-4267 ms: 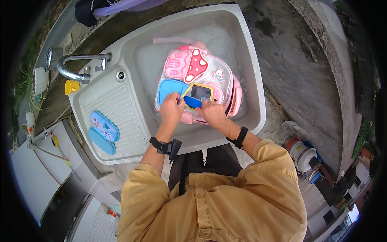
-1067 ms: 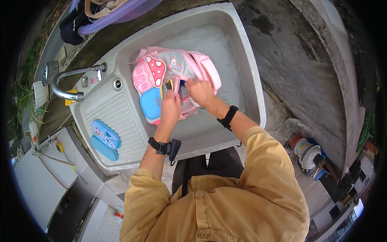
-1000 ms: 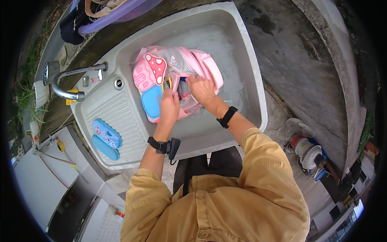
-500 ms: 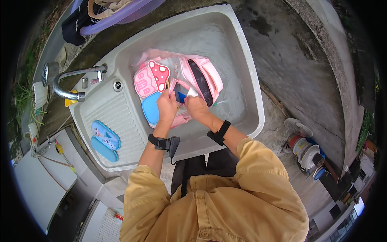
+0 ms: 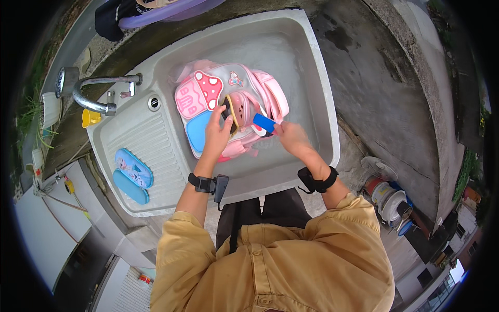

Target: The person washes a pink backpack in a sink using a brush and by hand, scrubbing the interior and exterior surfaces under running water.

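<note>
A pink backpack (image 5: 267, 86) lies in the water of the grey sink (image 5: 317, 78). On it sit a pink mushroom-shaped decoration (image 5: 208, 89), a light blue panel (image 5: 197, 132) and a round pink pouch-like part (image 5: 240, 110). My left hand (image 5: 217, 130) is at the dark, yellow-edged opening beside that part, thumb and fingers apart. My right hand (image 5: 292, 138) pinches a small blue rectangular piece (image 5: 264, 123) by one end, above the backpack's near right side. The exact kind of this piece cannot be made out.
A blue pencil case (image 5: 134, 169) lies on the ribbed drainboard (image 5: 163, 177), left of the basin. Behind it stand a curved metal tap (image 5: 99, 80) and a yellow cup-like container (image 5: 91, 118). A purple tub (image 5: 166, 14) with cloth is beyond the sink; stacked buckets (image 5: 389, 200) stand at right.
My right hand has drawn back to the right with the blue piece. My left hand has loosened its fingers beside the opening, and more of the pink pouch-like part now shows.
</note>
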The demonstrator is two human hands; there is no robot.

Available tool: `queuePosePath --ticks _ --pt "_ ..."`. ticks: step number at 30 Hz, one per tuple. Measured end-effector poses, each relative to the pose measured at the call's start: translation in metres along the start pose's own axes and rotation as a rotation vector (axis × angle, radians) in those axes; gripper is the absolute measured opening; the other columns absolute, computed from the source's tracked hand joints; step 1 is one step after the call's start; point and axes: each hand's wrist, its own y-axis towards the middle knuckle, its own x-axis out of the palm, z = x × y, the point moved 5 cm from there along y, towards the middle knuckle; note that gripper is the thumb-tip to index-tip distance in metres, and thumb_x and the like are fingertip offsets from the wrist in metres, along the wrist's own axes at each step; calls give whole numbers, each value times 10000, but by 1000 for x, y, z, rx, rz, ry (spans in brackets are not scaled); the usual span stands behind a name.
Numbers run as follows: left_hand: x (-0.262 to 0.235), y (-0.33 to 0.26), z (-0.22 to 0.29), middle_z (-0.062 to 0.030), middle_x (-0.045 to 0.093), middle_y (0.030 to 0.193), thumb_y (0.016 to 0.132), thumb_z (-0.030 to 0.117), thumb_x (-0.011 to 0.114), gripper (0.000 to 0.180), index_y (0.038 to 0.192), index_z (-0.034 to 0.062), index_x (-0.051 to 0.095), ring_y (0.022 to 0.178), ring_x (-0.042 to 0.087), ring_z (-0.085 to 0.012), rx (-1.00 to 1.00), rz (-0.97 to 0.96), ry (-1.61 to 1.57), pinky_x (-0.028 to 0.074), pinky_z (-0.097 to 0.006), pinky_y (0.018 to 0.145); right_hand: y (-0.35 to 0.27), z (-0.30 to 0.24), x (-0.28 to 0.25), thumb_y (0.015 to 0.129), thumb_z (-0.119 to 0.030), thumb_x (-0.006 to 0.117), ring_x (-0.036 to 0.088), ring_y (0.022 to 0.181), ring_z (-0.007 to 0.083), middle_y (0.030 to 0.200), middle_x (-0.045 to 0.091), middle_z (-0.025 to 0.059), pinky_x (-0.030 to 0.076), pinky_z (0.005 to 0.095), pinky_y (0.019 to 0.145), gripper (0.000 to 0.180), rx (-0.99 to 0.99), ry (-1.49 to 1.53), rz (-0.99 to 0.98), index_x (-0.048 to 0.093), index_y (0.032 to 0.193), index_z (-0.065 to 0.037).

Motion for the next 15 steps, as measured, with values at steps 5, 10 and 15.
queuePosePath --ticks 5,10,15 --pt "-39 -29 -85 -304 195 1345 756 336 621 787 1348 58 182 1211 300 -431 -246 327 356 276 -455 997 0 -30 -23 805 -287 587 578 688 390 706 584 213 439 460 631 326 49 117 121 534 859 30" --pt "-12 -25 -108 -378 90 1338 690 490 650 1055 1378 70 -29 1213 233 -518 -489 94 308 229 -532 997 61 -39 47 743 -252 652 518 929 371 997 492 201 451 416 758 360 -311 -108 199 516 950 8" --pt "1 -4 -126 -376 195 1311 682 484 658 1071 1369 40 -32 1224 222 -505 -461 64 322 199 -582 983 93 -12 72 734 -276 666 519 962 367 1028 492 204 436 413 820 423 -90 -386 88 526 1013 8"
